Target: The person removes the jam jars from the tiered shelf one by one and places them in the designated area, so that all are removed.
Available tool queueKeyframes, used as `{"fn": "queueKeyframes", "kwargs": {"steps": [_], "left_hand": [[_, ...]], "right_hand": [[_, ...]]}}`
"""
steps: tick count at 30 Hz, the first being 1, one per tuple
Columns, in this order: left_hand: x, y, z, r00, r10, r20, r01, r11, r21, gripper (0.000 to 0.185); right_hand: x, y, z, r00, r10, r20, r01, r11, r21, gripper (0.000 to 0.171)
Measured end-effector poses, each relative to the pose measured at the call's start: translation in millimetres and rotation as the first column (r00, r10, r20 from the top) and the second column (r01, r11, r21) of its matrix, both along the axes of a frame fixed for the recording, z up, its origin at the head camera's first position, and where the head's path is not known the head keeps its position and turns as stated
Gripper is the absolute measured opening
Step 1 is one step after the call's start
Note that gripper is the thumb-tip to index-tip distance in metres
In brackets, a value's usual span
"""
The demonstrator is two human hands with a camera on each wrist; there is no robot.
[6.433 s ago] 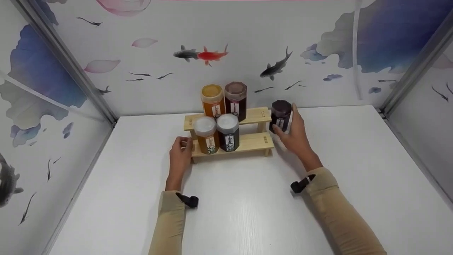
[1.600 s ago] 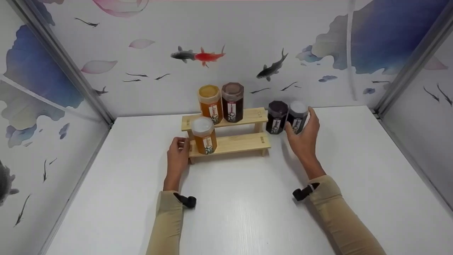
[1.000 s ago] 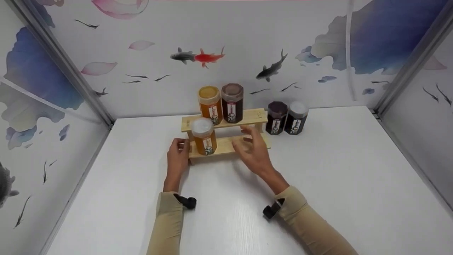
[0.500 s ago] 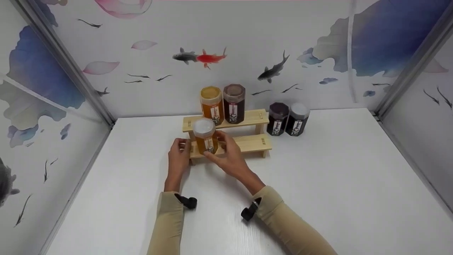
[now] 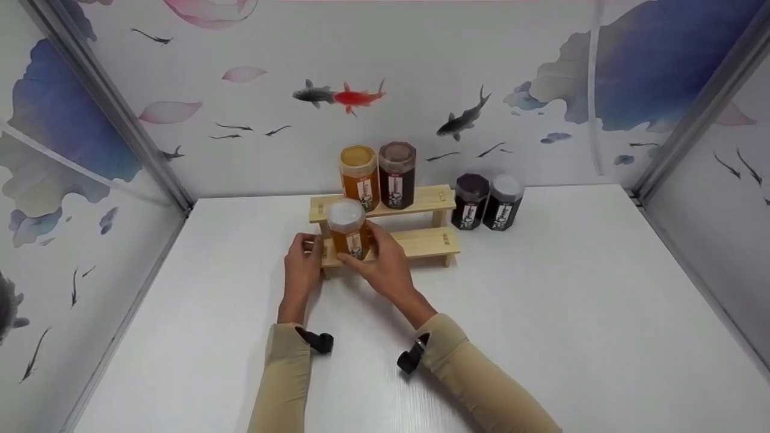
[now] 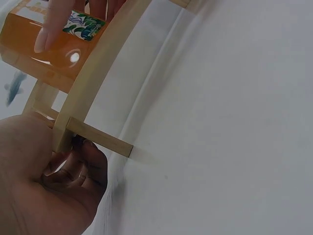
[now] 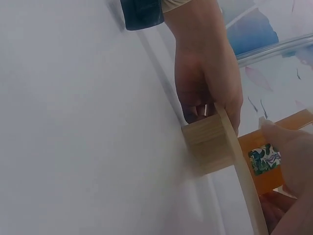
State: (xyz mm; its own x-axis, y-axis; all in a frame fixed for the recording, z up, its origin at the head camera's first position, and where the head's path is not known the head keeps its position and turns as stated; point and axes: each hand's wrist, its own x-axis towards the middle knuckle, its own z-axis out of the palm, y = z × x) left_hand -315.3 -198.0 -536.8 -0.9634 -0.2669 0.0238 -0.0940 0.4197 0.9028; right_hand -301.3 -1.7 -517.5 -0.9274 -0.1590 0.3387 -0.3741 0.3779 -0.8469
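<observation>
The amber jar (image 5: 349, 231) with the white lid is gripped by the right hand (image 5: 382, 264), fingers and thumb curled round its lower body, and it is seen standing at the left end of the lower step of the wooden rack (image 5: 421, 240). In the left wrist view the jar (image 6: 44, 44) is shown above the rack's front edge (image 6: 98, 63), with a right fingertip (image 6: 49, 29) laid across its label. The rack's left end is held by the left hand (image 5: 302, 267), fingers curled round the leg; that grip is confirmed in the right wrist view, where the left hand (image 7: 208, 83) is clamped on the rack's end block (image 7: 210, 142).

On the upper step an orange jar (image 5: 359, 174) and a dark brown jar (image 5: 397, 173) are stood side by side, touching. Just right of the rack, on the white table (image 5: 571, 300), a purple-lidded dark jar (image 5: 470, 199) and a white-lidded dark jar (image 5: 504, 201) are parked together. Fish-patterned walls (image 5: 421, 72) are seen behind.
</observation>
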Motion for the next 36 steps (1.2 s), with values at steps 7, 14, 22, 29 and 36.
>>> {"fn": "queueKeyframes", "kwargs": {"steps": [7,14,22,29,36], "left_hand": [[-1.0,-1.7,0.4,1.0,-0.002,0.008,0.002,1.0,0.018,0.036],[0.4,0.8,-2.7,1.0,-0.005,-0.027,0.006,1.0,0.02,0.036],[-0.6,0.9,-1.2,1.0,0.006,-0.026,-0.005,1.0,0.021,0.035],[-3.0,2.8,-1.0,1.0,0.009,-0.029,-0.009,1.0,-0.009,0.035],[-2.3,1.3,-2.0,1.0,0.005,-0.022,-0.004,1.0,0.004,0.035]], "right_hand": [[0.8,4.7,1.5,0.997,0.042,0.06,-0.037,0.996,-0.079,0.083],[14.2,34.6,-5.6,0.997,0.076,0.004,-0.076,0.995,-0.067,0.079],[19.9,76.5,-8.0,0.993,0.092,-0.07,-0.096,0.993,-0.064,0.078],[13.5,122.2,-5.0,0.999,0.034,-0.02,-0.037,0.984,-0.175,0.078],[-1.0,172.6,2.1,0.996,-0.089,-0.017,0.082,0.964,-0.255,0.076]]}}
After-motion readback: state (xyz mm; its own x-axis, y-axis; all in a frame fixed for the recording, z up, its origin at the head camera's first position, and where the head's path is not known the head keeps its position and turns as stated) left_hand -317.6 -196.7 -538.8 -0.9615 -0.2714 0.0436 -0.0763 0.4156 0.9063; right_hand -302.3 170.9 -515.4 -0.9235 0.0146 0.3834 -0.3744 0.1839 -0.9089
